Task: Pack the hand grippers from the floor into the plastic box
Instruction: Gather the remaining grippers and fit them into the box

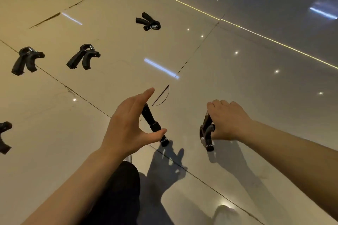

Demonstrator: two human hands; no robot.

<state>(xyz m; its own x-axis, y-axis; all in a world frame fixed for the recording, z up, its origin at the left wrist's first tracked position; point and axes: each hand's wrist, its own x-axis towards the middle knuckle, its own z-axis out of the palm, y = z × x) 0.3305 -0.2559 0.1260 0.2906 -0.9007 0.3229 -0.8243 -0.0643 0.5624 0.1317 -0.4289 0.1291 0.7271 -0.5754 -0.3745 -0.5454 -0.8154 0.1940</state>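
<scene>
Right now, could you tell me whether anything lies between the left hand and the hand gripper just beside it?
Nothing visible does. The left hand is open right beside the nearest hand gripper, its thumb at the gripper's knob end. The right hand already grips another hand gripper. The plastic box is out of view.

Left grip (128, 124) spread; right grip (228, 120) curled (knuckles up).

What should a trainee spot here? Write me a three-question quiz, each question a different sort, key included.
1. How many hand grippers are visible, counting those at the hands?
2. True or false: the plastic box is in view.
3. Which hand curls its fingers round a hand gripper?

Key:
1. Six.
2. False.
3. The right hand; the left hand is spread open over another.
</scene>
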